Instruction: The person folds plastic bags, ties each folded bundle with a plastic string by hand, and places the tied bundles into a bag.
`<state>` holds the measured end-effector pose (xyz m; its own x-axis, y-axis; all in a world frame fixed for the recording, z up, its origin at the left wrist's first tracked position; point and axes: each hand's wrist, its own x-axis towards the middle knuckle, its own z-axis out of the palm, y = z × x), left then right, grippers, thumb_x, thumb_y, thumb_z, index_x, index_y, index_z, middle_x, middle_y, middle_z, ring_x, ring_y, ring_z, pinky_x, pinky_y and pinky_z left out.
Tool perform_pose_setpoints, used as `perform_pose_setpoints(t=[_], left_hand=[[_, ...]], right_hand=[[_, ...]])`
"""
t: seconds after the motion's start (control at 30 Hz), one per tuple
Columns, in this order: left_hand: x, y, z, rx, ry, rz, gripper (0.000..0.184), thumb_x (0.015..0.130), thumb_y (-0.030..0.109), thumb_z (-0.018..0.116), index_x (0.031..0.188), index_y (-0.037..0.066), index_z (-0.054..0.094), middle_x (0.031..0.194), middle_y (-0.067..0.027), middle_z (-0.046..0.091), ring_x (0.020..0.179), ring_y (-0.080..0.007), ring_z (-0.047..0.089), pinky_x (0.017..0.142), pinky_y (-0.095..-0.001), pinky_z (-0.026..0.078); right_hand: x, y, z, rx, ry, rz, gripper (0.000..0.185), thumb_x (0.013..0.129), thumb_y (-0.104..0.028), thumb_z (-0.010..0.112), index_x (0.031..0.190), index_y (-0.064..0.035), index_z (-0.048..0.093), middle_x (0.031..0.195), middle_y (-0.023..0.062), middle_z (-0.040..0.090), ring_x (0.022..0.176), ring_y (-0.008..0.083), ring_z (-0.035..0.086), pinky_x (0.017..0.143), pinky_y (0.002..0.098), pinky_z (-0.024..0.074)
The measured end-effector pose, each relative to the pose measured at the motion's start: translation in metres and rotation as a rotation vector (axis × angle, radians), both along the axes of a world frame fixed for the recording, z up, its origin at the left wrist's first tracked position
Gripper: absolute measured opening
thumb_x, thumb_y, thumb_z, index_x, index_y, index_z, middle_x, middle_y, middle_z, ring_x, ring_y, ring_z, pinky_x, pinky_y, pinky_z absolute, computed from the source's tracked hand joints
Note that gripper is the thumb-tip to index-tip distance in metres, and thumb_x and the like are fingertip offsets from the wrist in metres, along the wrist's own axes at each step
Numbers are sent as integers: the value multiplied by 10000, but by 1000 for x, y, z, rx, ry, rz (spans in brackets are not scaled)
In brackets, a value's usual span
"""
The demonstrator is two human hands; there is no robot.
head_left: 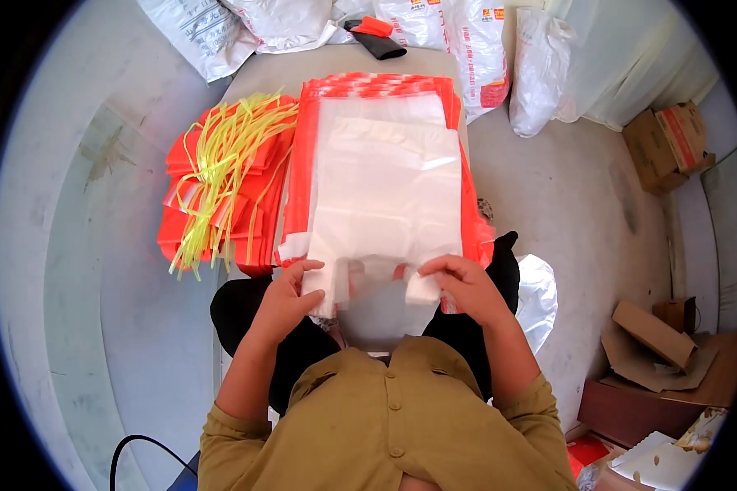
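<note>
1. At the left we have a bundle of folded red bags [274, 164], with yellow ties [213, 168] gathered over it and trailing toward the near side.

2. Beyond it, at the far left, a printed white sack [201, 37] leans beside the work surface [270, 75].

3. Next comes our left hand [291, 296], at the near left corner of the white bag [389, 184]; the bag's left handle [329, 286] lies under and just right of our fingertips. Thumb and forefinger stand a little apart, both touching the handle; we cannot tell whether the film is pinched between them.

4. In the middle, the white bag lies flat on a stack of red-edged bags [377, 84], its body reaching away from us to the far side and its two handles pointing toward us, with a gap between them.

5. Right of that gap, our right hand [471, 288] is at the bag's near right corner, with the right handle [420, 290] just left of and under its fingers. The fingers are bent and their tips touch the handle; we cannot tell whether the thumb closes on it.

6. Farther right, well apart from our hands, are a cardboard box [670, 147] on the far side and an opened carton [655, 348] nearer us.
</note>
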<state>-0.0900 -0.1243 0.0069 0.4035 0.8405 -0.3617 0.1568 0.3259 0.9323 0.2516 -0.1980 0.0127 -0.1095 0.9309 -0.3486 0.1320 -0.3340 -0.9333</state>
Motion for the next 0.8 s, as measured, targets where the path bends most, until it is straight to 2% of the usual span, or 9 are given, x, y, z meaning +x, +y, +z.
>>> perform_pose_setpoints(t=[0.1, 0.13, 0.23, 0.33, 0.43, 0.53, 0.63, 0.8], left_hand=[[5, 5, 16, 183, 212, -69, 519, 872, -54, 648, 1376, 1, 537, 1134, -91, 666, 1040, -157, 652, 912, -299, 529], [9, 8, 23, 255, 306, -100, 525, 868, -50, 649, 1379, 5, 539, 1116, -88, 667, 1021, -151, 651, 898, -293, 526], [17, 13, 32, 347, 341, -113, 550, 853, -34, 652, 1389, 36, 546, 1045, -91, 663, 965, -150, 650, 857, -288, 519], [29, 19, 46, 411, 472, -178, 558, 851, 9, 659, 1395, 62, 548, 1024, -129, 671, 949, -184, 668, 851, -310, 526], [43, 27, 39, 530, 505, -199, 578, 844, 64, 671, 1408, 87, 544, 1033, -174, 675, 922, -242, 674, 840, -335, 532], [58, 34, 45, 572, 546, -222, 582, 842, 96, 673, 1410, 94, 541, 1039, -195, 681, 870, -282, 667, 809, -355, 537], [67, 40, 38, 585, 514, -227, 582, 843, 108, 676, 1409, 106, 540, 1023, -188, 680, 825, -295, 656, 772, -366, 535], [80, 49, 31, 581, 505, -259, 588, 840, 107, 680, 1410, 110, 535, 1017, -186, 678, 817, -295, 658, 753, -373, 532]], right_hand=[[-3, 37, -16, 86, 157, 5, 318, 976, 5, 532, 1274, 8, 642, 1180, 28, 684, 1057, 122, 632, 940, 291, 525], [-2, 45, -21, 38, 132, 33, 394, 957, 39, 516, 1342, 6, 595, 1253, 52, 656, 1096, 137, 626, 983, 304, 520], [1, 59, -34, 113, 110, 116, 454, 939, 51, 517, 1389, 3, 557, 1310, 75, 630, 1095, 145, 633, 980, 303, 522], [-5, 63, -31, 100, 82, 87, 481, 934, 36, 528, 1413, -9, 538, 1326, 89, 620, 1074, 144, 645, 945, 303, 536], [-16, 68, -19, 161, 5, 39, 451, 961, -11, 551, 1412, -19, 542, 1310, 93, 627, 1052, 145, 658, 916, 304, 544], [-25, 74, -11, 89, 73, 13, 412, 1005, -71, 562, 1413, -22, 539, 1305, 97, 630, 1039, 145, 661, 894, 308, 549], [-29, 78, -16, 102, 89, 43, 383, 1035, -117, 560, 1404, -15, 546, 1293, 103, 640, 1042, 154, 666, 899, 306, 549], [-35, 83, -30, 189, -12, 62, 347, 1037, -91, 548, 1372, -3, 573, 1263, 96, 657, 1088, 168, 664, 945, 310, 542]])
